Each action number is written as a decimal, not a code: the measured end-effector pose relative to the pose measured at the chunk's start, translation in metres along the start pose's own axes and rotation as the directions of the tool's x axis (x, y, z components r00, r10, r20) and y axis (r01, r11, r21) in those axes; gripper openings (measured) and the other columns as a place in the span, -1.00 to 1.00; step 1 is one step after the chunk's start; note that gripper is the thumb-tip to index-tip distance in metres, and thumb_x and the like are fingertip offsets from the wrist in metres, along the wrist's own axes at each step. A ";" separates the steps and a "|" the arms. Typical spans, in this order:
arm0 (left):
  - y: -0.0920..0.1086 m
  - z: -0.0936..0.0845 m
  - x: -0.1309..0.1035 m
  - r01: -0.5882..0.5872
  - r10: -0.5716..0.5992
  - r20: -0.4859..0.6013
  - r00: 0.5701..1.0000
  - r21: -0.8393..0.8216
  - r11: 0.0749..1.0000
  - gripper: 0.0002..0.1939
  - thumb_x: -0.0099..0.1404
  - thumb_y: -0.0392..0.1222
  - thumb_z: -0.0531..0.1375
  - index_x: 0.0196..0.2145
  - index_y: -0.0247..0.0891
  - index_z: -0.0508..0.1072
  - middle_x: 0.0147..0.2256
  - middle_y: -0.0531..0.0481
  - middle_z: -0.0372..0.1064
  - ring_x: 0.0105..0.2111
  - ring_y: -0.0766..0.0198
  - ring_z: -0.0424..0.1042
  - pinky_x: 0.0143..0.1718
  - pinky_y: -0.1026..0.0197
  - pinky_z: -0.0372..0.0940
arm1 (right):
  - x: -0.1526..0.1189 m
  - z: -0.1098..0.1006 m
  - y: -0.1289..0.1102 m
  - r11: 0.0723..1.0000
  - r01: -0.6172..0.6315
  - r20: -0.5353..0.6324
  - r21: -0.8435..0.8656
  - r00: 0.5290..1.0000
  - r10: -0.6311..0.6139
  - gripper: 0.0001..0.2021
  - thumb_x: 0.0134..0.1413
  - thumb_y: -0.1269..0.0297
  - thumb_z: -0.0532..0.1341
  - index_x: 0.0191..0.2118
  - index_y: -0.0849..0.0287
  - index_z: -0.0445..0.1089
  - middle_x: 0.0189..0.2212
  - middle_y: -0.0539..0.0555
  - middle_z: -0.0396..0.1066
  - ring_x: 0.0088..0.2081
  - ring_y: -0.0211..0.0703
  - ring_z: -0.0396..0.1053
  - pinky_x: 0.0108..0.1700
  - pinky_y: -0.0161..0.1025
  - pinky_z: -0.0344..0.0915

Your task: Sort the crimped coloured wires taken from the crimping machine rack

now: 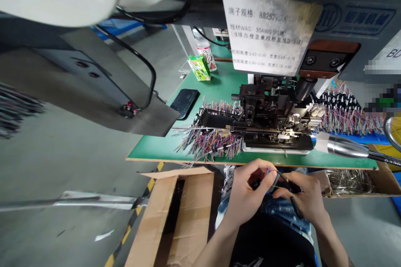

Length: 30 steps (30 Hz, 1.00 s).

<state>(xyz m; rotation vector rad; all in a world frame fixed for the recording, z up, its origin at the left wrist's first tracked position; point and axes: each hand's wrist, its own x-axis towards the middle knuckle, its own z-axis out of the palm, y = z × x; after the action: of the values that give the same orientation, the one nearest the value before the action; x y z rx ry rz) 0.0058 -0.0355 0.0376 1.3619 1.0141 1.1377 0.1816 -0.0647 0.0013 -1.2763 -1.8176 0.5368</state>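
Observation:
Over my lap, in front of the table edge, my left hand (253, 190) pinches the ends of several thin coloured wires (270, 171) between thumb and fingers. A yellow strand sticks out to the right. Close beside it, my right hand (303, 196) is closed around a small black-handled tool (295, 207); its dark tip points at the wires, and its exact kind is partly hidden by the fingers. Just beyond my hands stands the terminal crimping machine (266, 112), with a metal terminal strip (203, 128) feeding in from the left.
Bundles of coloured wires lie left (219, 144) and right (351, 117) on the green table (153, 146). A phone (184, 103), a green box (199, 68) and a bottle (205, 48) sit farther back. Cardboard boxes stand left (191, 217) and right (387, 179). A lamp (347, 146) reaches in from the right.

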 end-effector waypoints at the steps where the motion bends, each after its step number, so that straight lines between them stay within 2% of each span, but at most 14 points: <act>1: 0.001 0.000 0.000 -0.008 0.008 0.000 1.000 0.006 1.000 -0.84 0.34 -0.20 0.28 -0.40 -0.24 0.56 -0.54 0.10 0.37 -0.57 0.36 0.27 -0.53 0.32 0.14 | -0.002 0.002 0.001 1.000 -0.009 -0.001 0.023 1.000 0.009 -0.46 0.39 -0.15 0.26 -0.49 0.15 0.60 -0.64 0.00 0.45 -0.60 -0.22 0.32 -0.51 -0.29 0.14; 4: 0.004 -0.001 0.001 -0.031 0.031 0.016 0.999 0.018 0.999 -0.83 0.35 -0.20 0.28 -0.40 -0.25 0.58 -0.54 0.09 0.38 -0.56 0.36 0.27 -0.52 0.32 0.13 | -0.011 0.008 0.005 0.992 -0.070 0.009 0.106 0.998 0.069 -0.55 0.34 -0.10 0.33 -0.46 0.12 0.62 -0.61 0.00 0.45 -0.58 -0.21 0.30 -0.49 -0.27 0.14; 6: 0.004 -0.004 -0.001 -0.036 0.035 0.024 0.999 0.029 0.999 -0.82 0.36 -0.19 0.27 -0.41 -0.25 0.60 -0.55 0.09 0.38 -0.57 0.35 0.25 -0.52 0.31 0.12 | -0.017 0.009 0.011 0.977 -0.134 -0.033 0.167 0.989 0.141 -0.62 0.29 -0.06 0.39 -0.44 0.11 0.62 -0.60 -0.01 0.44 -0.58 -0.21 0.27 -0.50 -0.26 0.13; 8: 0.001 -0.012 -0.005 -0.028 0.029 -0.011 1.000 0.049 0.998 -0.80 0.36 -0.17 0.29 -0.41 -0.25 0.61 -0.54 0.07 0.39 -0.56 0.34 0.25 -0.51 0.29 0.12 | -0.023 0.006 0.021 0.948 -0.186 -0.210 0.258 0.947 0.243 -0.64 0.33 -0.02 0.35 -0.42 0.11 0.57 -0.66 -0.06 0.35 -0.63 -0.23 0.20 -0.55 -0.28 0.10; 10: -0.003 -0.021 -0.010 -0.011 0.016 -0.095 0.995 0.048 0.999 -0.79 0.37 -0.14 0.32 -0.41 -0.25 0.61 -0.54 0.06 0.37 -0.55 0.34 0.23 -0.51 0.29 0.12 | -0.026 0.000 0.028 0.921 -0.198 -0.394 0.335 0.859 0.328 -0.63 0.39 0.03 0.27 -0.43 0.10 0.50 -0.73 -0.13 0.22 -0.69 -0.27 0.10 -0.61 -0.30 0.04; 11: -0.006 -0.024 -0.012 -0.006 0.009 -0.140 0.990 0.022 1.000 -0.79 0.37 -0.12 0.33 -0.40 -0.25 0.61 -0.55 0.08 0.34 -0.56 0.36 0.19 -0.53 0.29 0.10 | -0.027 -0.003 0.030 0.920 -0.203 -0.400 0.336 0.853 0.334 -0.63 0.38 0.03 0.28 -0.44 0.10 0.49 -0.73 -0.14 0.20 -0.70 -0.28 0.10 -0.62 -0.30 0.04; 12: -0.008 -0.027 -0.013 0.000 -0.005 -0.168 0.986 -0.027 1.000 -0.78 0.38 -0.09 0.34 -0.38 -0.24 0.60 -0.56 0.10 0.29 -0.59 0.38 0.14 -0.56 0.30 0.07 | -0.027 -0.005 0.031 0.926 -0.214 -0.333 0.311 0.888 0.317 -0.64 0.33 0.01 0.33 -0.45 0.11 0.51 -0.72 -0.12 0.23 -0.69 -0.28 0.12 -0.62 -0.31 0.04; 14: -0.013 -0.028 -0.013 0.020 -0.046 -0.173 0.984 -0.153 0.988 -0.75 0.40 0.00 0.35 -0.33 -0.23 0.59 -0.57 0.15 0.20 -0.64 0.43 0.04 -0.62 0.32 -0.01 | -0.026 -0.004 0.027 0.945 -0.224 -0.112 0.240 0.960 0.257 -0.59 0.22 -0.07 0.40 -0.49 0.13 0.52 -0.68 -0.07 0.31 -0.64 -0.25 0.19 -0.59 -0.30 0.09; 15: -0.014 -0.026 -0.012 0.032 -0.066 -0.157 0.985 -0.211 0.977 -0.73 0.40 0.03 0.36 -0.31 -0.23 0.57 -0.57 0.17 0.18 -0.65 0.45 0.02 -0.64 0.33 -0.04 | -0.025 -0.002 0.024 0.951 -0.225 -0.013 0.210 0.973 0.232 -0.56 0.20 -0.12 0.41 -0.49 0.14 0.53 -0.66 -0.04 0.36 -0.62 -0.23 0.22 -0.57 -0.29 0.12; 17: -0.014 -0.020 -0.008 0.061 -0.099 -0.112 0.989 -0.297 0.953 -0.70 0.39 0.08 0.37 -0.29 -0.23 0.54 -0.55 0.18 0.18 -0.66 0.48 0.01 -0.65 0.36 -0.05 | -0.024 0.001 0.018 0.960 -0.221 0.093 0.172 0.974 0.208 -0.53 0.20 -0.19 0.39 -0.45 0.15 0.56 -0.62 -0.01 0.41 -0.58 -0.20 0.27 -0.53 -0.29 0.16; 20: -0.011 -0.011 -0.001 0.100 -0.125 -0.038 0.991 -0.398 0.912 -0.65 0.35 0.10 0.41 -0.31 -0.24 0.50 -0.54 0.18 0.21 -0.66 0.50 0.03 -0.66 0.38 0.01 | -0.024 0.002 0.018 0.961 -0.218 0.130 0.167 0.972 0.198 -0.55 0.12 -0.20 0.45 -0.34 0.16 0.58 -0.54 0.00 0.43 -0.53 -0.19 0.29 -0.48 -0.28 0.17; 23: -0.005 -0.003 0.003 0.118 -0.126 0.016 0.992 -0.491 0.863 -0.63 0.31 0.08 0.46 -0.33 -0.25 0.48 -0.51 0.13 0.34 -0.63 0.47 0.16 -0.61 0.37 0.16 | -0.025 0.004 0.023 0.904 -0.263 0.124 0.338 0.964 0.234 -0.56 0.09 -0.19 0.48 -0.32 0.13 0.52 -0.49 -0.01 0.44 -0.48 -0.18 0.32 -0.43 -0.29 0.24; 27: -0.002 0.008 0.006 0.160 -0.141 0.077 0.987 -0.541 0.826 -0.65 0.35 0.05 0.44 -0.29 -0.23 0.45 -0.49 0.05 0.53 -0.55 0.37 0.43 -0.43 0.32 0.37 | -0.023 0.024 0.019 0.723 -0.292 0.055 0.626 0.941 0.333 -0.57 0.01 -0.12 0.55 -0.32 0.10 0.45 -0.44 -0.01 0.50 -0.44 -0.17 0.40 -0.39 -0.30 0.35; 30: -0.005 0.011 0.006 0.192 -0.173 0.087 0.981 -0.553 0.811 -0.63 0.32 0.09 0.46 -0.26 -0.22 0.46 -0.47 0.02 0.60 -0.49 0.28 0.55 -0.36 0.28 0.45 | -0.020 0.041 0.012 0.563 -0.345 0.118 0.751 0.909 0.400 -0.59 -0.04 -0.01 0.60 -0.30 0.08 0.43 -0.48 -0.04 0.50 -0.46 -0.13 0.50 -0.39 -0.27 0.45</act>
<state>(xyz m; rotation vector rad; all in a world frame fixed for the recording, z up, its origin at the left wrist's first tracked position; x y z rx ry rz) 0.0181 -0.0309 0.0332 0.7874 0.6871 1.1435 0.1571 -0.0740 -0.0383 -1.0261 -1.0130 1.3255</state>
